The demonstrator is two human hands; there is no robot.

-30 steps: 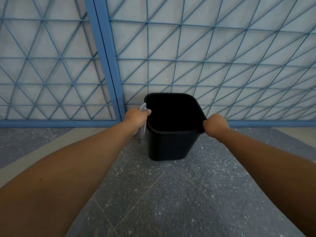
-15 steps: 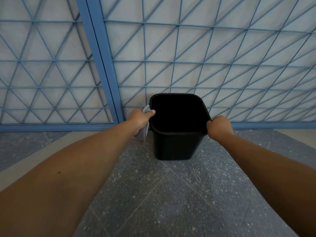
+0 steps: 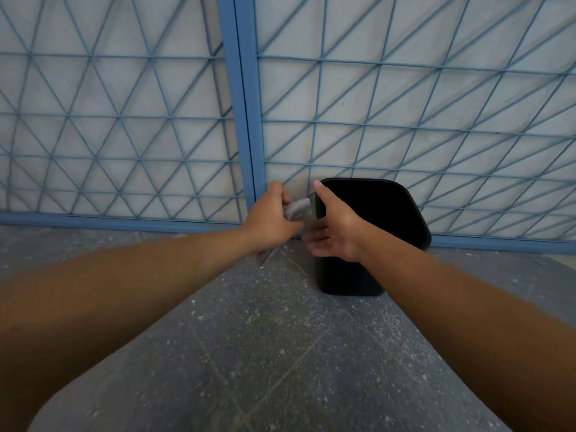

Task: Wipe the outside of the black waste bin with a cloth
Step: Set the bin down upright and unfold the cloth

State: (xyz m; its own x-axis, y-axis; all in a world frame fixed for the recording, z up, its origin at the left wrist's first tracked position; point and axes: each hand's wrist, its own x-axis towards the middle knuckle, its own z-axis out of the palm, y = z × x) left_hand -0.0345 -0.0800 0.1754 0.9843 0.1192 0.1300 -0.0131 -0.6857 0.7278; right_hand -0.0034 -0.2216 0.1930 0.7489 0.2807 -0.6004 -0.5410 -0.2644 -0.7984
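Note:
The black waste bin (image 3: pixel 377 219) stands on the floor against the blue-gridded wall, its open mouth facing up toward me. My left hand (image 3: pixel 271 218) is just left of the bin, closed around a grey cloth (image 3: pixel 297 208) that sticks out beside the bin's left rim. My right hand (image 3: pixel 335 227) has crossed to the bin's left rim, fingers spread, thumb up along the rim, fingertips reaching toward the cloth. I cannot tell whether this hand touches the cloth.
A wall of white panels with a blue lattice and a thick blue post (image 3: pixel 243 104) rises directly behind the bin. Speckled grey floor (image 3: pixel 265 353) stretches toward me, with a paler strip at the far right.
My right hand let go of the bin's right rim and swung across to the left side. My left hand released the left rim and pulled slightly away, keeping the cloth. The bin now sits further right in view.

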